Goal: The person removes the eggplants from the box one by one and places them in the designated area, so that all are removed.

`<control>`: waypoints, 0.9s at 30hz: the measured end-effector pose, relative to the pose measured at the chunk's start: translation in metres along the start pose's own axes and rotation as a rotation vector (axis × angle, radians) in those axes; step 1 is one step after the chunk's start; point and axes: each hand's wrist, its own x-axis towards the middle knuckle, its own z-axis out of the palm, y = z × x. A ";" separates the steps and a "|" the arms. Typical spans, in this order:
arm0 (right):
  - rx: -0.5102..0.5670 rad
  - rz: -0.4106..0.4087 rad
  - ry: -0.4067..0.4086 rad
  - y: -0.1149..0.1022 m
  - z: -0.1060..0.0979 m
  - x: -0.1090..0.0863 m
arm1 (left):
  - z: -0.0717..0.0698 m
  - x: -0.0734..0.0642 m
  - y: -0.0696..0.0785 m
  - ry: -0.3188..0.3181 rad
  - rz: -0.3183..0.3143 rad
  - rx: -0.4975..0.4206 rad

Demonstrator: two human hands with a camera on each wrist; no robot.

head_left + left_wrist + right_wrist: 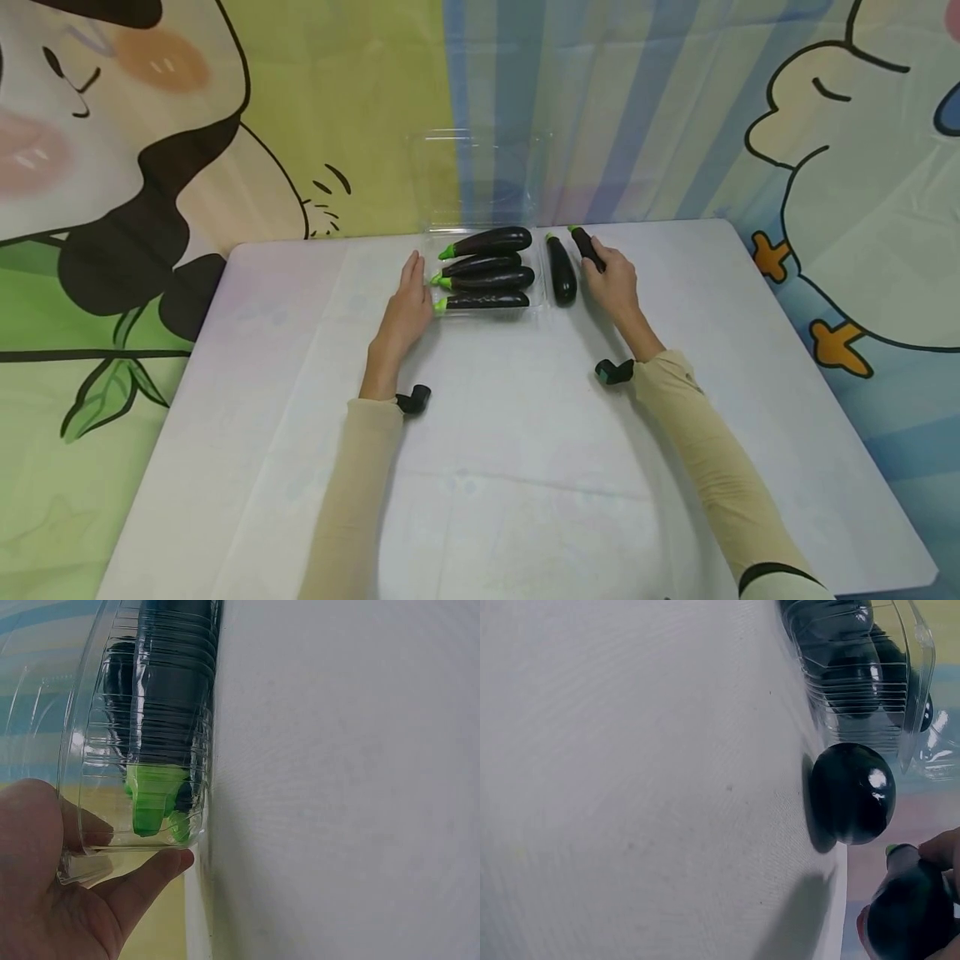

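Observation:
A clear plastic clamshell box (480, 312) lies at the back of the table with its lid (480, 179) raised. Inside it several dark eggplants (491, 279) lie side by side, green stems to the left. My left hand (406, 308) holds the box's left side; in the left wrist view the thumb crosses the rim and the fingers (146, 889) lie along the outer wall. Right of the box, a loose eggplant (562, 271) rests on the table. My right hand (612, 283) grips another eggplant (911, 911) just to the right of it.
The white table (517, 500) reaches back to a hanging cloth (637, 108) with cartoon figures and stripes, close behind the raised lid. Small black wrist cameras (615, 372) are worn at both wrists.

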 end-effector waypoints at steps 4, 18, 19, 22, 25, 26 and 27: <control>0.030 0.027 0.003 0.000 0.003 0.004 | -0.001 0.001 0.000 0.002 -0.005 -0.003; 0.073 0.072 -0.032 0.015 0.012 0.019 | 0.001 0.003 -0.001 0.002 0.015 0.002; 0.070 0.075 -0.029 0.016 0.012 0.020 | 0.001 0.003 -0.001 0.003 0.015 0.002; 0.056 0.103 -0.039 0.017 0.013 0.021 | 0.000 0.003 -0.001 0.003 0.014 0.002; 0.029 0.131 -0.085 0.018 0.013 0.021 | 0.000 0.002 -0.001 -0.004 0.007 0.003; 0.022 0.135 -0.103 0.018 0.013 0.021 | 0.000 0.002 -0.001 -0.004 0.005 0.001; 0.006 0.130 -0.124 0.018 0.013 0.020 | 0.000 0.002 -0.001 -0.006 0.005 0.002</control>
